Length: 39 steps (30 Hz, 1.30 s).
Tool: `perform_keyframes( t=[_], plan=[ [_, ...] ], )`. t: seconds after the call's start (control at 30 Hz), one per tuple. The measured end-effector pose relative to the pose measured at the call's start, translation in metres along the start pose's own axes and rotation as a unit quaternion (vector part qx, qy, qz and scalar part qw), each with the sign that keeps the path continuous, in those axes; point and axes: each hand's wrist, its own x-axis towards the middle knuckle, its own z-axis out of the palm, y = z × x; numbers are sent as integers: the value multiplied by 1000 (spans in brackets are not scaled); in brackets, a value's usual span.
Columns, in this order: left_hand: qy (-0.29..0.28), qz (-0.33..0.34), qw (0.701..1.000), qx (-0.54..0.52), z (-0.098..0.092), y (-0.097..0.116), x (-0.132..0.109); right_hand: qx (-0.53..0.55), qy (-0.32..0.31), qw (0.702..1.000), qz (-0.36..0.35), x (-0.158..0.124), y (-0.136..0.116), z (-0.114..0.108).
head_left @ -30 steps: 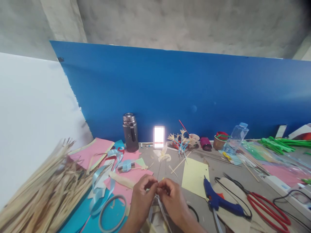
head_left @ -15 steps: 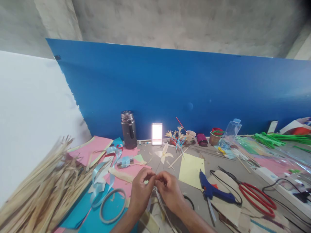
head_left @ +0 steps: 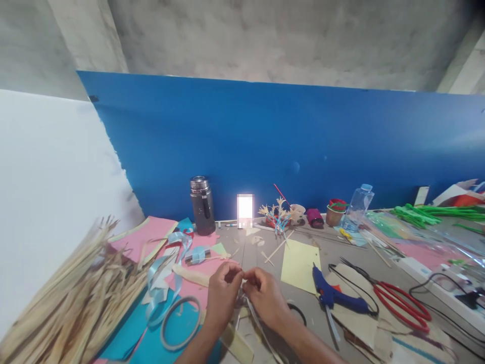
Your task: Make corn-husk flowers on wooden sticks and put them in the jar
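My left hand and my right hand meet at the fingertips low in the middle of the head view, both closed in a pinch. Between them is a thin flower stem, mostly covered by the fingers. A pale narrow strip trails down from under my right hand. Beyond the fingertips, pale petal-like pieces show faintly; whether they belong to the stem I cannot tell. A grey ring-shaped roll lies left of my left wrist on blue paper. A dried husk strip is beside my left hand.
A blue glue gun and red-handled scissors lie on the right. Dried husks are heaped on the left. A dark flask, small straw-coloured flowers and a plastic bottle stand along the blue partition.
The pale flower that stood out clearly above my fingertips no longer shows in that shape. My hands stay pinched together in nearly the same place. The view has shifted slightly.
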Motion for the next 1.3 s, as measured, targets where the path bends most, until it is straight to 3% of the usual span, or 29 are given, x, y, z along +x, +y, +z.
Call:
perform_keyframes(
  t=[0.6,1.03,1.17,1.3],
  plan=[
    [-18,16,1000,18,3,-8,0,-36,-38,999,0,-6,1,2],
    [-43,-37,998,-6,3,-8,-1,-79,-51,995,-17,-9,-3,2],
    [-36,-31,999,-2,1,-8,0,-77,-33,996,-18,-8,-5,0],
    [-35,-28,999,-1,3,-9,-1,-53,29,998,-15,-2,-5,-9]
  ],
)
